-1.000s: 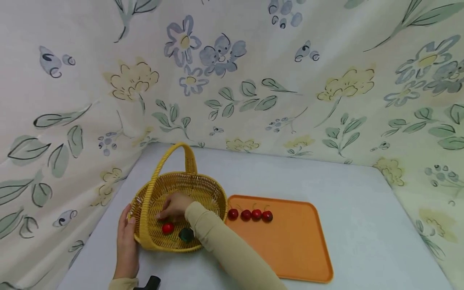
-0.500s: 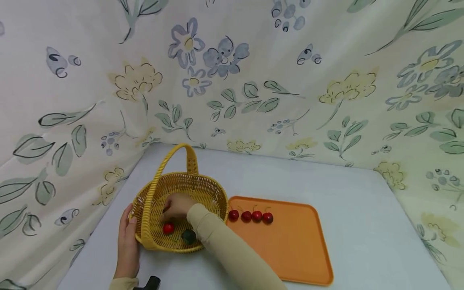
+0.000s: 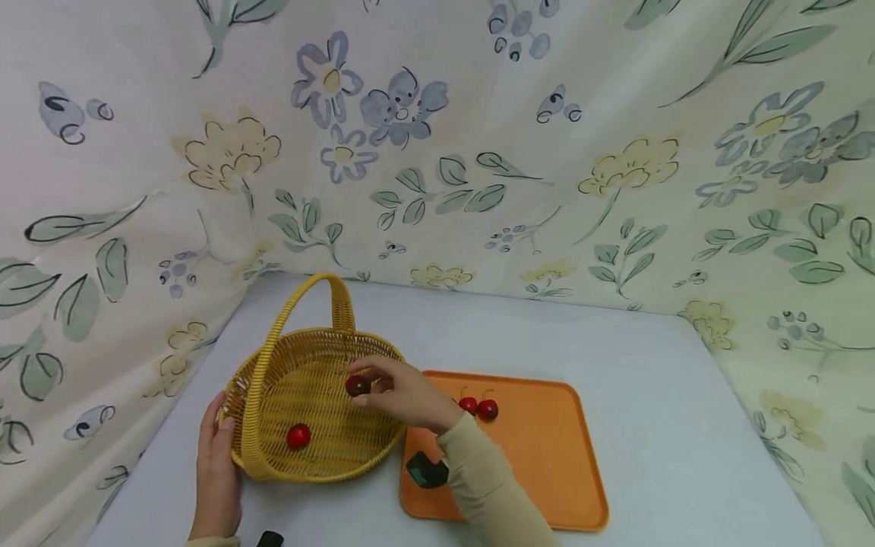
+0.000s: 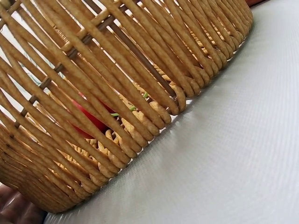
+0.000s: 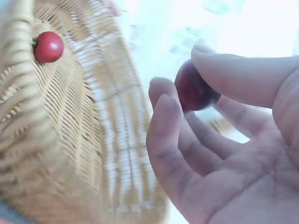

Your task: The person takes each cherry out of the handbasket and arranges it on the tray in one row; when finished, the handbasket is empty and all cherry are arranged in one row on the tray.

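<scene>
My right hand [image 3: 410, 391] pinches a dark red cherry [image 3: 358, 385] between thumb and fingertips, over the right side of the yellow wicker basket [image 3: 314, 479]. In the right wrist view the cherry [image 5: 194, 88] shows close up, with no stem visible. My left hand [image 3: 217, 471] rests against the basket's left outer side, its fingers mostly straight; the left wrist view shows the basket wall [image 4: 117, 70] near it. A bright red cherry [image 3: 298, 436] lies on the basket floor, near its front left; the right wrist view shows this red cherry [image 5: 49, 46] with a green stem.
An orange tray [image 3: 533, 471] lies right of the basket, under my right forearm. Cherries [image 3: 488, 410] sit in a row near its back edge, partly hidden by my hand. The basket's tall handle [image 3: 273, 334] arches over its left part. Floral cloth [image 3: 410, 190] hangs behind the white table.
My right hand has risen from the basket floor and moved right, bringing the dark red cherry into sight. My left hand stays at the basket's side. The head view has shifted slightly.
</scene>
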The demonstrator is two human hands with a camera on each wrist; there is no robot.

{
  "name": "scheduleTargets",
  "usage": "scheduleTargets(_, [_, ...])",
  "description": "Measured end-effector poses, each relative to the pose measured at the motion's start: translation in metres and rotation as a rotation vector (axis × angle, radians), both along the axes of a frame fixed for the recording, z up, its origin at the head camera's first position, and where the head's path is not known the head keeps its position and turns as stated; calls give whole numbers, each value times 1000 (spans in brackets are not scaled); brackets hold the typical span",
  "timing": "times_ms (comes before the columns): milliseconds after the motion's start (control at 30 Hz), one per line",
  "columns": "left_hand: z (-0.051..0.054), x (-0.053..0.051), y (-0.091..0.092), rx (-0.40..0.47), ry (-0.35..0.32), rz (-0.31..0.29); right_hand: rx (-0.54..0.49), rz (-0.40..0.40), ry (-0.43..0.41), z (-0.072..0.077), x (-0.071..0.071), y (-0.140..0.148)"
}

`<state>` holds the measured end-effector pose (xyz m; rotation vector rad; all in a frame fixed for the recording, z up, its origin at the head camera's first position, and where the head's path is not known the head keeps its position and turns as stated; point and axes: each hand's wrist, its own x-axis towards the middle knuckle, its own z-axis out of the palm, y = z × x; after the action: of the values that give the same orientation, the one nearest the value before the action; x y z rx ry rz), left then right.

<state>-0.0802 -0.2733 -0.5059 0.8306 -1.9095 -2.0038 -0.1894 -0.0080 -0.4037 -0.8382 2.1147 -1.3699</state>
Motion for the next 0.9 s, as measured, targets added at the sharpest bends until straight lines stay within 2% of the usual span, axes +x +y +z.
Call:
scheduleTargets(100, [2, 1, -1, 4, -24, 17, -59, -62, -52, -1, 13, 27])
scheduleTargets(167, [2, 2, 0, 9, -31, 14, -57, -111, -48, -3, 20, 46])
scheduleTargets(267, [2, 2, 1, 15, -28, 5, -18, -190, -6, -10, 29, 74])
scheduleTargets(400, [1, 2, 2, 2, 11, -11, 51, -282, 102, -23, 38, 108])
scheduleTargets(533, [1, 2, 0, -15, 34, -5, 108, -371, 177, -33, 40, 131])
scheduleTargets(800, [-1, 2, 2, 4, 11, -3, 264, -602, 295, -63, 37, 164])
scheduleTargets(900, [-1, 2, 2, 1, 12, -7, 270, -652, 319, -72, 34, 173])
